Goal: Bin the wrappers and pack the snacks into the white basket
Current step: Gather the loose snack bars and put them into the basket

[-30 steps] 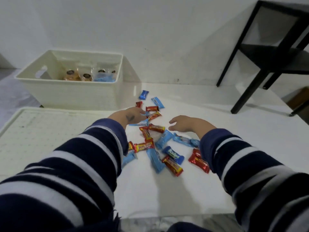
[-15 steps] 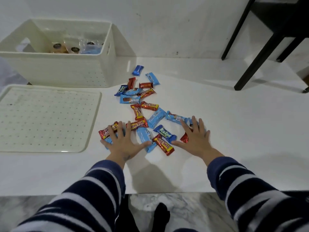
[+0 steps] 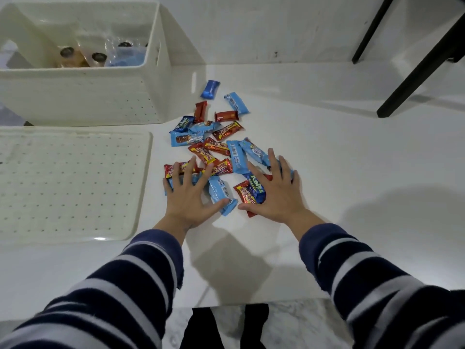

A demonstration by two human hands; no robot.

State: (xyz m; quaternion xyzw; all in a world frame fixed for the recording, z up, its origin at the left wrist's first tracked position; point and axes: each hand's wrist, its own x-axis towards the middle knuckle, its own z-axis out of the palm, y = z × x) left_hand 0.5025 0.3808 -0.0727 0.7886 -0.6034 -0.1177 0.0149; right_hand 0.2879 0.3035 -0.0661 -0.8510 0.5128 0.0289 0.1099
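Both hands, left hand (image 3: 187,197) and right hand (image 3: 273,195), spread flat on snacks (image 3: 216,144); white basket (image 3: 83,96) at 11 o'clock, left nearer.

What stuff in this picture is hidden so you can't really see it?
All in the head view:
- Snacks under the left hand and right hand: the spread fingers cover them, so their number is unclear.
- What lies in the white basket: its near wall hides all but some lids and clear bags.
- The perforated lid: cut off by the left edge.
- The black table: only its legs show; the top edge cuts it off.
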